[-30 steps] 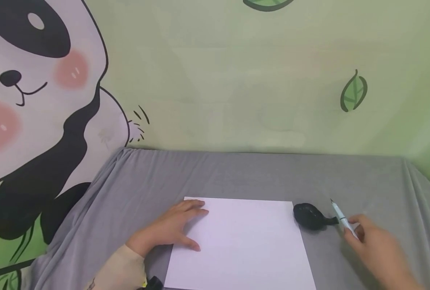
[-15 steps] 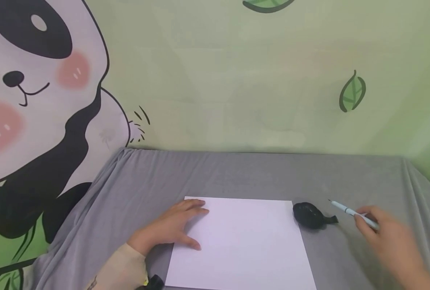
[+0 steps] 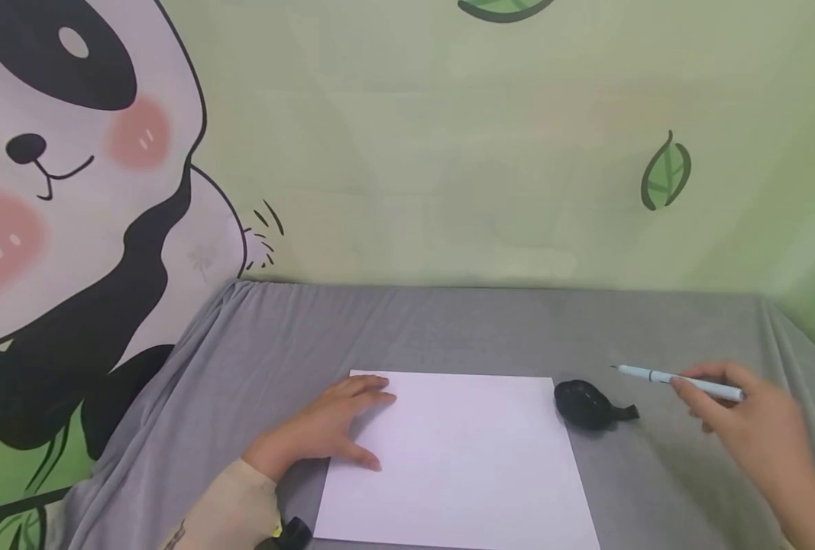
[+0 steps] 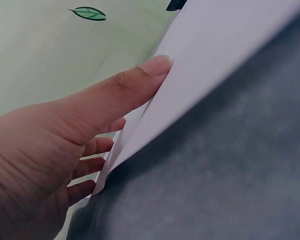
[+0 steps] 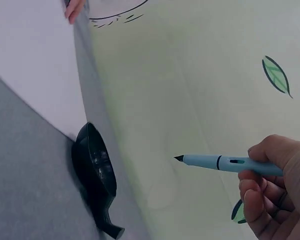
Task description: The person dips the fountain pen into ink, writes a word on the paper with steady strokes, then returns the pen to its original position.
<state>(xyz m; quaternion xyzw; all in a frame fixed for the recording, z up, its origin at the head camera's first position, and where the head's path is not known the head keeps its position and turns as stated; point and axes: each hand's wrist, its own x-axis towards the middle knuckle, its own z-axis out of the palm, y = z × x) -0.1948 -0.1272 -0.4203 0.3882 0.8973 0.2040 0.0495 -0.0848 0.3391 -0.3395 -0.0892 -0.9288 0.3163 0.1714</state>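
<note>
One grey-draped bench lies before a pale green wall painted with one panda and, right of it, two leaves, one cut off by the upper edge of the head view. Two hands, one sheet, one dish and one pen are in sight. The left hand is spread, fingers extended, on the left edge of the white sheet. At the sheet's far right corner sits the black, glossy dish, its narrow neck pointing right. The right hand pinches the pen, held raised to the right of the dish, nib toward the left. Slim and pale blue, the pen has a dark pointed nib, a dark ring round its barrel and a dark slot behind that.
</note>
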